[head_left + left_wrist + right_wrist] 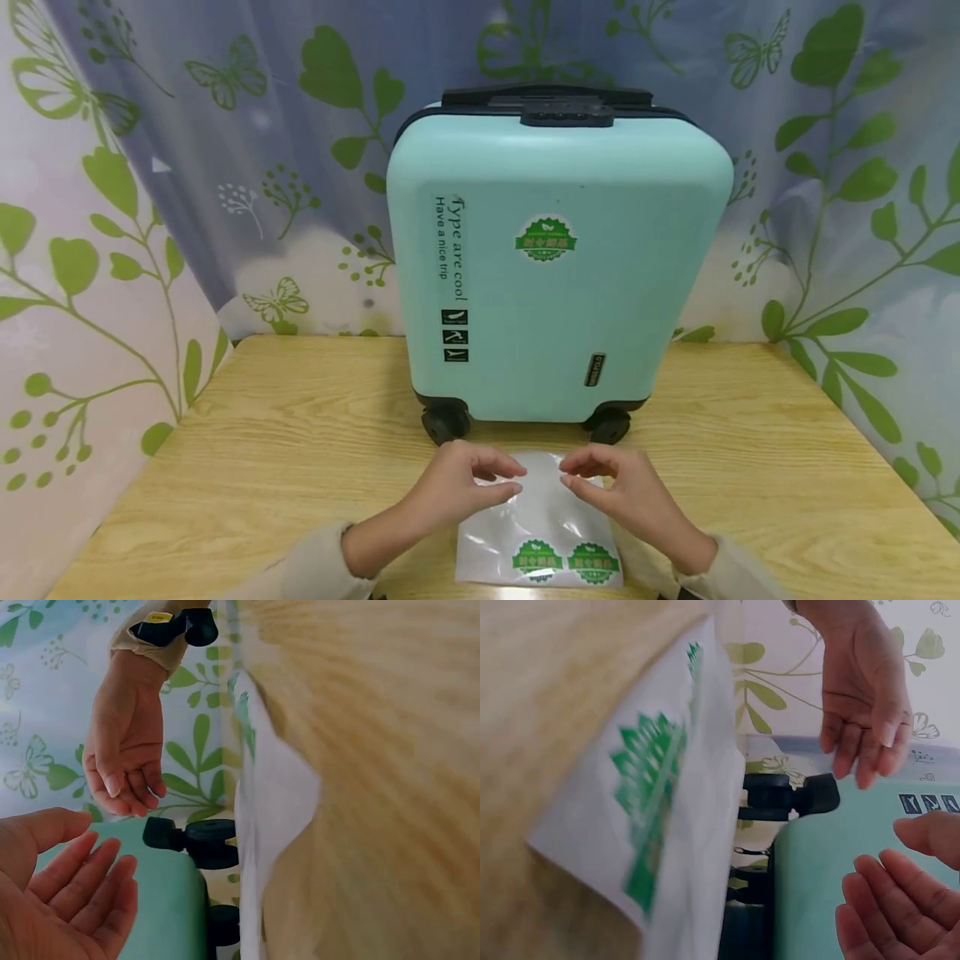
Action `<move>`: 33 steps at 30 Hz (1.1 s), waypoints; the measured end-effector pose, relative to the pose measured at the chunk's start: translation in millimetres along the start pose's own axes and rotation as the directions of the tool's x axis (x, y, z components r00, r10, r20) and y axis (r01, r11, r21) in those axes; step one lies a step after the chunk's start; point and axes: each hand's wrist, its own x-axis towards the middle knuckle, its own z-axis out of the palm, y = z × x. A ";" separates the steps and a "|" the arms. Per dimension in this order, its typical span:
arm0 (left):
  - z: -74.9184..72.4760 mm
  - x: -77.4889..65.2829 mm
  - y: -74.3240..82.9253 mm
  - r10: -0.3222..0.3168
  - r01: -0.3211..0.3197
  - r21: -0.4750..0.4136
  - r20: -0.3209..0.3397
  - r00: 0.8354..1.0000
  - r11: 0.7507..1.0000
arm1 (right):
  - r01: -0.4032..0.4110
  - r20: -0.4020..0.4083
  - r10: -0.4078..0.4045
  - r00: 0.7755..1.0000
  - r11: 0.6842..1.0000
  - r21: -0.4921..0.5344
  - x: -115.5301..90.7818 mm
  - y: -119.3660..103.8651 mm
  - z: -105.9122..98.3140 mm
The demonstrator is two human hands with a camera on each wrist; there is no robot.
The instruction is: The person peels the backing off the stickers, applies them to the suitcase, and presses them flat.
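Observation:
My left hand (467, 486) and right hand (628, 490) hover facing each other over a clear glossy sticker sheet (491, 542), thumbs apart from the loosely bent fingers. Nothing is between the fingers of either hand, as both wrist views also show. Two green scalloped stickers (537, 560) sit along the sheet's near edge. Behind the hands stands a mint-green suitcase (510, 333), upright on dark wheels (446, 423). On its front, upper middle, is a matching green round sticker (546, 238). In the right wrist view the sheet (585, 840) looks bent up off the table.
The suitcase bears black printed lettering (450, 250) at its left, a small dark badge (595, 370) low right, and a black lock and handle (567, 114) on top. It stands on a light wooden table (300, 417). Leaf-patterned curtains (285, 167) hang behind and at both sides.

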 end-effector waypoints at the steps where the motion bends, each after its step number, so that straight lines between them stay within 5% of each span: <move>1: 0.5 -1.8 -1.8 -0.021 0.022 -0.016 0.014 1.000 1.000 | -0.002 0.010 0.002 1.000 1.000 0.009 -1.5 1.0 0.8; 7: 3.0 -8.4 -10.2 -0.145 0.155 -0.150 0.079 0.986 0.976 | -0.048 0.084 0.043 0.996 0.997 0.056 -6.2 6.0 4.6; 14: 11.7 -17.2 -24.4 -0.162 0.207 -0.369 0.149 0.975 0.906 | -0.146 0.197 0.127 0.972 0.985 0.088 -8.4 6.4 8.7; 19: 15.7 -24.2 -26.4 -0.183 0.238 -0.407 0.169 0.968 0.882 | -0.192 0.273 0.153 0.950 0.974 0.123 -14.0 6.5 12.4; 29: 19.6 -33.4 -36.4 -0.143 0.209 -0.364 0.200 0.969 0.908 | -0.197 0.353 0.123 0.927 0.963 0.182 -25.6 7.1 24.3; 33: 22.5 -35.1 -38.1 -0.180 0.241 -0.351 0.200 0.963 0.905 | -0.226 0.374 0.138 0.917 0.953 0.203 -27.8 5.0 28.5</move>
